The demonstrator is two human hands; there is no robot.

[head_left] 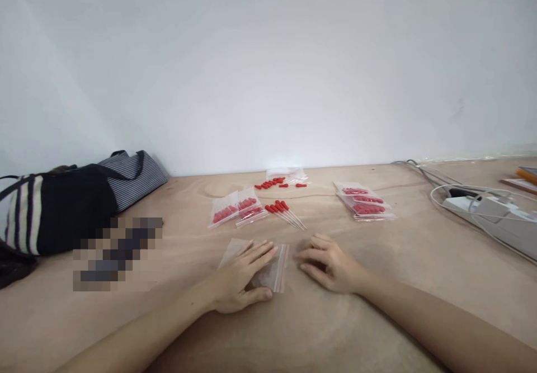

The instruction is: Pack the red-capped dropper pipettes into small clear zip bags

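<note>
My left hand (245, 278) lies flat with fingers spread on a clear zip-lock bag (268, 275), whose zip edge faces right. To the right of that edge my right hand (329, 262) rests on the tabletop. Its fingers are loosely bent, the thumb is apart from them, and nothing shows in its grasp. Beyond both hands several thin white sticks with red tips (281, 207) lie fanned out. Filled bags with red pieces (250, 208) sit to their left, and a stack of similar bags (364, 201) is on the right.
Loose red pieces (268, 183) lie near the wall beside some clear bags (287, 174). A black and striped cloth bag (79, 205) is at the left, near a pixelated dark patch. A white power strip (495, 216) with cables stands at the right.
</note>
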